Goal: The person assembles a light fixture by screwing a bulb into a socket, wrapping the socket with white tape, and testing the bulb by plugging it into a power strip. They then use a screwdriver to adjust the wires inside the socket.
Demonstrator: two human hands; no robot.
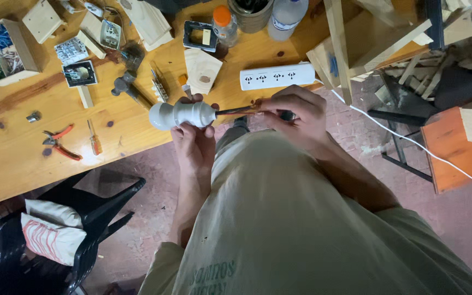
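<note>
The white turned piece [181, 115] in my grasp looked like a small glossy baluster: a rounded knob at its left end, a narrow waist, then a fatter ribbed body tapering to a blunt nose on the right. It lay on its side, level, in the air just off the near edge of the wooden workbench [17, 164], above my lap. My left hand [194, 139] came up from below and wrapped the fat body, fingers curled over its top and thumb underneath, so the knob end stuck out free to the left. From the nose a thin dark shaft [235, 110] ran straight right into my right hand [295, 114], which was closed around the tool's handle, knuckles up; the handle itself was mostly hidden inside the fist. The two hands sat near each other, joined only by that shaft. Just beyond them on the bench lay a white power strip [277, 76], with red-handled pliers [57, 143] well off to the left.
</note>
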